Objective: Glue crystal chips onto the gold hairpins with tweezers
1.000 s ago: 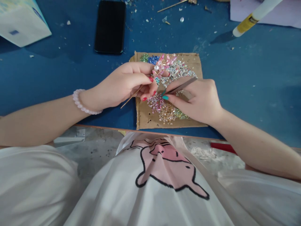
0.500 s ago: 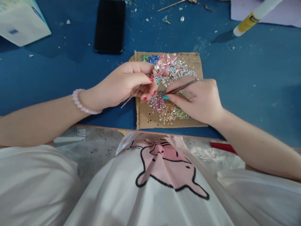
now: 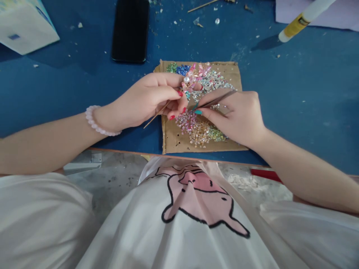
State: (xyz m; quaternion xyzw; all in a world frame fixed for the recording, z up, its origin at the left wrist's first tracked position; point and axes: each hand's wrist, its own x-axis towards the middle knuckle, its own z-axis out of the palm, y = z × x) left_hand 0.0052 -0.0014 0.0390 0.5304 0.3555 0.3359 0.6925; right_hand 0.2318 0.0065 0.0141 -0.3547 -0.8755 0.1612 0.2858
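Observation:
My left hand [image 3: 161, 97] is closed on a pink flower-like ornament [image 3: 193, 76] with a pearl bead [image 3: 186, 79] on it. A thin wooden stick [image 3: 157, 115] also sticks out from between its fingers. Pinched in my right hand [image 3: 235, 114] are dark metal tweezers [image 3: 218, 99], their tips near the pink rhinestones [image 3: 186, 121]; whether they grip a stone is too small to tell. Under both hands lies a cardboard piece [image 3: 171, 144] bearing silver rhinestones [image 3: 215, 80], gold ones [image 3: 199, 134], yellow-green ones [image 3: 215, 133], blue ones [image 3: 183, 70] and green ones [image 3: 172, 67].
A black phone [image 3: 130, 31] lies on the blue table [image 3: 294, 93] beyond my left hand. At the upper left stands a tissue-box-like carton [image 3: 26, 26]. A white tube with a yellow label [image 3: 298, 25] is at the upper right, near a lilac sheet [image 3: 336, 15]. Scraps and another stick [image 3: 202, 6] lie at the back.
My right hand has shifted slightly up, and the tweezers' tips have lifted a little from the pink rhinestones. My left hand and the ornament stay nearly still.

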